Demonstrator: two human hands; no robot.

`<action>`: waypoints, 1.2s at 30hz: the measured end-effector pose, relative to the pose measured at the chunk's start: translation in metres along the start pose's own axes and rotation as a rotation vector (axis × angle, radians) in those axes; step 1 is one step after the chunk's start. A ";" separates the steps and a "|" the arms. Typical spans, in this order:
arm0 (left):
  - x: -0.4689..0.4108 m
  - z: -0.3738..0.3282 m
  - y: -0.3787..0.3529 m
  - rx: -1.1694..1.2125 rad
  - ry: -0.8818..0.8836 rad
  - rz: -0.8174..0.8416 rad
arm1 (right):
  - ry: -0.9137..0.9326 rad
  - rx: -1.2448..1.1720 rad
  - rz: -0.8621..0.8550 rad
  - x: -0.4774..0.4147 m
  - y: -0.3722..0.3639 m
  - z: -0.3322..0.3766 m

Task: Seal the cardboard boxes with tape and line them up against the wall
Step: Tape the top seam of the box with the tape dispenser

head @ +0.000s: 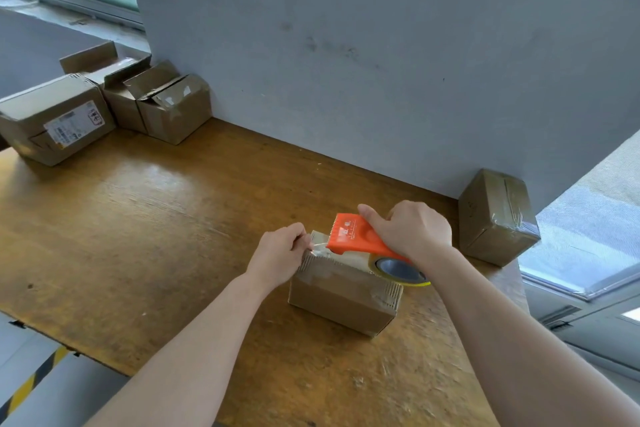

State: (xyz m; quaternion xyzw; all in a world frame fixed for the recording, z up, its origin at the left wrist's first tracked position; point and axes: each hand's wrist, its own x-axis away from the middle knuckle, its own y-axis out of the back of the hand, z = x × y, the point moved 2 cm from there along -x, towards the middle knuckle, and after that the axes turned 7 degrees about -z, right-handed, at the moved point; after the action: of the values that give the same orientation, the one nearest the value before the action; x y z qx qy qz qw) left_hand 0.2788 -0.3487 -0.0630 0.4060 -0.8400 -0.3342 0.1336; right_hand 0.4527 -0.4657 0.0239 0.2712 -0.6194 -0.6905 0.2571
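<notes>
Judging by the boxes, the job is sitting in its early half. One sealed box (495, 215), wrapped in clear tape, is standing against the wall (346, 62) at about 3 o'clock. The box in hand (343, 291) is lying on the table (138, 201) at 5 o'clock, apart from the wall. The right hand (412, 232) is gripping the orange tape dispenser (360, 236), fingers curled round it, holding it over the box's top. The left hand (280, 253), at that box's 10 o'clock corner, is pinching what looks like the tape's loose end, though the strip is too thin and glossy to be sure. Off at 10 o'clock more work is waiting: a labelled box (55, 118) and two open-flapped boxes (166, 104) are needing tape and lining up.
</notes>
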 end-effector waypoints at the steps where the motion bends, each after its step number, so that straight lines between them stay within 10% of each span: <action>1: 0.000 0.000 0.000 0.014 0.010 -0.003 | 0.018 0.026 -0.013 0.000 0.002 0.003; 20: -0.001 -0.005 -0.020 -0.157 -0.157 -0.246 | -0.031 -0.043 -0.018 0.002 0.015 0.014; 36: -0.007 0.009 -0.012 0.126 0.100 -0.240 | -0.065 0.002 -0.023 0.025 -0.022 0.014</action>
State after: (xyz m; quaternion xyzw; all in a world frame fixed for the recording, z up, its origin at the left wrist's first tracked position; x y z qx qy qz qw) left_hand 0.2857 -0.3448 -0.0776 0.5274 -0.7970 -0.2735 0.1087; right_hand 0.4243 -0.4706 0.0018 0.2562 -0.6250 -0.7011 0.2285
